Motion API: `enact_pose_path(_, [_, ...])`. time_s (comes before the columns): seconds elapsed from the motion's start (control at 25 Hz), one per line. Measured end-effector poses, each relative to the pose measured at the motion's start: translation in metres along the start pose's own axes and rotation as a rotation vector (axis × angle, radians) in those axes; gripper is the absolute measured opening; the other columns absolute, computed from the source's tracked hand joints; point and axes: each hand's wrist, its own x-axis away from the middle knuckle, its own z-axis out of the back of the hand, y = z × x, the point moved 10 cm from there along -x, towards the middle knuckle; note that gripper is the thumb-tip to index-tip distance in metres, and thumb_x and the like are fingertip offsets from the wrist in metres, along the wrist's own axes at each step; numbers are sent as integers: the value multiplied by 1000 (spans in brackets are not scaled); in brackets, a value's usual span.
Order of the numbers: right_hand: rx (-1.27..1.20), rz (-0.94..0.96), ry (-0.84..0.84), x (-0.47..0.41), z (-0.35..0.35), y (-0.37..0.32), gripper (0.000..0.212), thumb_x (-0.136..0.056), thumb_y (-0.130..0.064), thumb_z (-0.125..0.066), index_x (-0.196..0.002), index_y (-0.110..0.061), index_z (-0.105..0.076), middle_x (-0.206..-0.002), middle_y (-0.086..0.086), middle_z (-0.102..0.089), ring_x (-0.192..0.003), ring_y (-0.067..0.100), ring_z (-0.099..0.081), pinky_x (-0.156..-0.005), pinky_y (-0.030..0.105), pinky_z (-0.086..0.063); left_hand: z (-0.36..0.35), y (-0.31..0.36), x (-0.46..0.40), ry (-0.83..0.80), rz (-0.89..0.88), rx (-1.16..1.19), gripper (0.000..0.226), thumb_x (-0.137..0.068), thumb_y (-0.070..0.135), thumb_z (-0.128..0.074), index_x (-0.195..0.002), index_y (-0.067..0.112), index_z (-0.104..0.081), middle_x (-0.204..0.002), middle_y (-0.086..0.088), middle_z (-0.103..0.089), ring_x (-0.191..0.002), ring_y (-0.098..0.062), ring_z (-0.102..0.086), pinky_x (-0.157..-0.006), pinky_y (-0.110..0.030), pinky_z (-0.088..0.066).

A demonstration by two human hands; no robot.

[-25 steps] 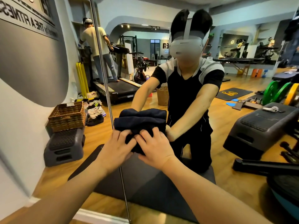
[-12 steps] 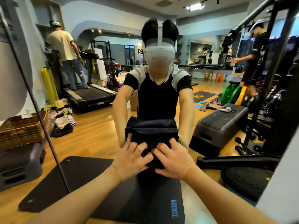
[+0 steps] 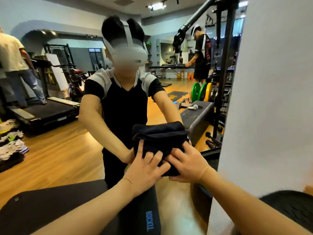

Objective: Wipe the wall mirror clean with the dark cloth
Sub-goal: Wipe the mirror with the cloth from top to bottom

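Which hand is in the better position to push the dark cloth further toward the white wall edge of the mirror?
Probably the left hand. It presses the dark cloth from the side away from the white wall, so it can push. The right hand already lies beside that edge.

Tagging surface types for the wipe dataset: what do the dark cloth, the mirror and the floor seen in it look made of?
Dark navy folded cloth: soft woven or knit fabric, matte; it creases and bunches under the left hand and right hand.
Large wall mirror: glass, glossy; it gives a sharp reflection of the room.
Orange-brown floor in the reflection: wood or wood-look laminate, satin; grain streaks and soft glare, real wood uncertain.
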Motion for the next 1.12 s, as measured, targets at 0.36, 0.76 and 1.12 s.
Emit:
enact_pose_path(0.36, [100,-50,120,90,30,74,49,-80,-56,-64,-105,-14,-56,-89,3,-66,-87,24,-50,-74,40,-44,-30,77,-98,32,-9,29,40,-77,32,-78,-100,19,-48,-110,-12,-42,-85,-29,-38,-113,-76,-9])
enact_pose_path(0.76, [6,-228,89,150,5,85,45,-74,-44,-70,-104,-14,-60,-91,2,-62,-90,26,-53,-76,46,-50,-44,133,-110,75,-46,49,31,-77,25,-64,-103,19,-47,-110,-9,-43,-88,-27,-39,-109,-72,-19])
enact_pose_path(1.12, [-46,-322,-139,190,-46,28,44,-79,-45,-67,-109,-14,-59,-94,3,-61,-86,28,-55,-83,48,-50,-72,177,-53,-209,-24,195,58,-62,27,-83,-105,14,-47,-113,-10,-45,-94,-27,-40,-95,-57,-52])
